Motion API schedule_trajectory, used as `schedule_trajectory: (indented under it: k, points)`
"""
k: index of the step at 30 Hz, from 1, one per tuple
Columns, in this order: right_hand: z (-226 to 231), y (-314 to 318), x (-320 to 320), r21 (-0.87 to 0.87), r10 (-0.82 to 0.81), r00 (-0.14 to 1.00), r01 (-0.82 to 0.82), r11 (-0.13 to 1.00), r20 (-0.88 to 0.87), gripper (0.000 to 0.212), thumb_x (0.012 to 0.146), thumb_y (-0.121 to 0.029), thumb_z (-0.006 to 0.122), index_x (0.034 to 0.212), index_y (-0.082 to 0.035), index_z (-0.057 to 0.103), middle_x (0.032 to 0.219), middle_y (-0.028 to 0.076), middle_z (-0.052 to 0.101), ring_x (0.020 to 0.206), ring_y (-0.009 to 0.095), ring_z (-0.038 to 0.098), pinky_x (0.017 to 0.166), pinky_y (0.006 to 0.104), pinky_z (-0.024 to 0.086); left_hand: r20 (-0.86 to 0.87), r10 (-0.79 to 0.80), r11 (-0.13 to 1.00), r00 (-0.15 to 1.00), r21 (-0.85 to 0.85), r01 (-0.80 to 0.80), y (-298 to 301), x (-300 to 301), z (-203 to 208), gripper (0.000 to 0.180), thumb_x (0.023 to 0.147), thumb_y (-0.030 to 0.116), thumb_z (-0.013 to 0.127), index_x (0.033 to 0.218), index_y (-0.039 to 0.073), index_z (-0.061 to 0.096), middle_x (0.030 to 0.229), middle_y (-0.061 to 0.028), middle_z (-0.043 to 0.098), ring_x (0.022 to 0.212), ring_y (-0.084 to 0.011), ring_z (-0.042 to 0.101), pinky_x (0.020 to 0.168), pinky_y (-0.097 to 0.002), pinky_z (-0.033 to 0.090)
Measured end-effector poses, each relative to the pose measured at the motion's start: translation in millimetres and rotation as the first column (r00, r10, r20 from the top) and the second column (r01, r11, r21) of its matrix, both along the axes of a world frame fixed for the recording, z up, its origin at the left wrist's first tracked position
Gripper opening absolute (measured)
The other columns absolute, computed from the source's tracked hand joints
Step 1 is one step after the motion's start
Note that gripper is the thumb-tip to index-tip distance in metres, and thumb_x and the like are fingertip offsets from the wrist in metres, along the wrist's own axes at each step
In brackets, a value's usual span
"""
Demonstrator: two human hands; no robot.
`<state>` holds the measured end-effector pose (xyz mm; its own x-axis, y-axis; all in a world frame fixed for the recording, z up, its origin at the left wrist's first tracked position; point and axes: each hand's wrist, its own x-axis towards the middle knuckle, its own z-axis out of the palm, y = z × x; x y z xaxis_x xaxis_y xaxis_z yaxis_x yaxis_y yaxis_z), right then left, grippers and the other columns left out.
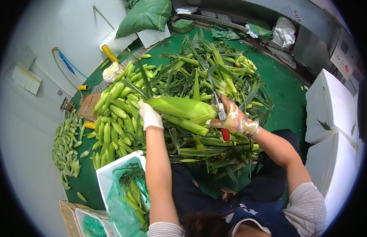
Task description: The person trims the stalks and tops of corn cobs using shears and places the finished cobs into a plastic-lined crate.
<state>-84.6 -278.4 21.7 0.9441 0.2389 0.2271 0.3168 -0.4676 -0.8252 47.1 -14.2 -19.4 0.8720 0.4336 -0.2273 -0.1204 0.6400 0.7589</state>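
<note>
My left hand [150, 115], in a white glove, grips the tip end of a large ear of corn [179, 107] in its green husk. The ear lies level across the front of me, its thick stalk end toward the right. At that end my right hand [235, 119], in a camouflage-patterned glove, is closed around a red-handled cutting tool [225, 134] with a long, narrow metal part pointing up and away. Whether it is a knife or shears I cannot make out. Beneath both hands spreads a big heap of corn leaves and stalks [191, 148].
Husked-down ears [116, 110] are piled to the left, with smaller ears [67, 146] beyond. A white foam box [106, 177] with a green liner stands near my left arm. White foam boxes [329, 106] rise at right. A green sack [146, 17] lies at the back.
</note>
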Motion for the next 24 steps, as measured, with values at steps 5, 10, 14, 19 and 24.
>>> schedule_trajectory:
  k: [5,10,14,19,24]
  points:
    - [-18.9,-9.2,20.7,0.023,-0.316,0.915,0.321,0.947,0.249,0.060,0.067,-0.023,0.075,0.111,0.003,0.043,0.081,0.017,0.063,0.071,0.031,0.064,0.065,0.0365,0.052,-0.168,0.229,0.968,0.959,0.147,-0.206,-6.8,-13.2,27.6,0.043,0.094,0.038,0.042,0.105,-0.002,0.052,0.095,-0.0162,0.061,0.083,-0.0271,0.060,0.075,-0.0392,0.049]
    - [6.0,-49.4,57.0,-0.331,-0.527,0.837,0.544,0.771,0.149,0.051,0.074,-0.031,0.066,0.105,0.004,0.044,0.072,0.016,0.062,0.059,0.029,0.062,0.054,0.0362,0.051,-0.194,0.475,0.880,0.859,0.133,-0.456,31.6,-29.1,49.4,0.050,0.092,0.041,0.045,0.108,-0.005,0.054,0.108,-0.0171,0.059,0.093,-0.0287,0.058,0.083,-0.0357,0.048]
    - [2.8,-16.5,58.0,-0.506,-0.191,0.951,0.293,0.811,0.245,0.065,0.071,-0.037,0.069,0.109,0.007,0.040,0.096,0.028,0.056,0.094,0.034,0.058,0.075,0.0425,0.048,-0.013,0.386,0.919,0.922,0.092,-0.383,42.3,-5.1,26.1,0.032,0.096,0.032,0.042,0.095,0.002,0.053,0.080,-0.0105,0.055,0.066,-0.0210,0.053,0.061,-0.0333,0.047]
    - [-28.5,32.7,11.4,-0.207,0.028,0.998,-0.015,0.978,0.063,0.083,0.063,-0.042,0.077,0.112,0.010,0.035,0.090,0.024,0.058,0.087,0.036,0.060,0.080,0.0392,0.048,0.062,0.015,1.000,0.998,0.006,-0.015,-35.5,-17.5,66.4,0.026,0.099,0.023,0.032,0.091,0.002,0.046,0.065,-0.0081,0.051,0.056,-0.0191,0.051,0.056,-0.0348,0.049]
    - [-43.8,30.8,35.2,-0.032,-0.131,0.987,0.128,0.991,-0.088,0.067,0.064,-0.028,0.077,0.113,0.000,0.042,0.093,0.013,0.059,0.086,0.025,0.059,0.077,0.0346,0.048,0.091,-0.325,0.943,0.941,0.106,0.315,-76.5,-25.9,65.2,0.038,0.096,0.034,0.046,0.106,-0.002,0.049,0.094,-0.0202,0.060,0.071,-0.0255,0.062,0.066,-0.0360,0.055]
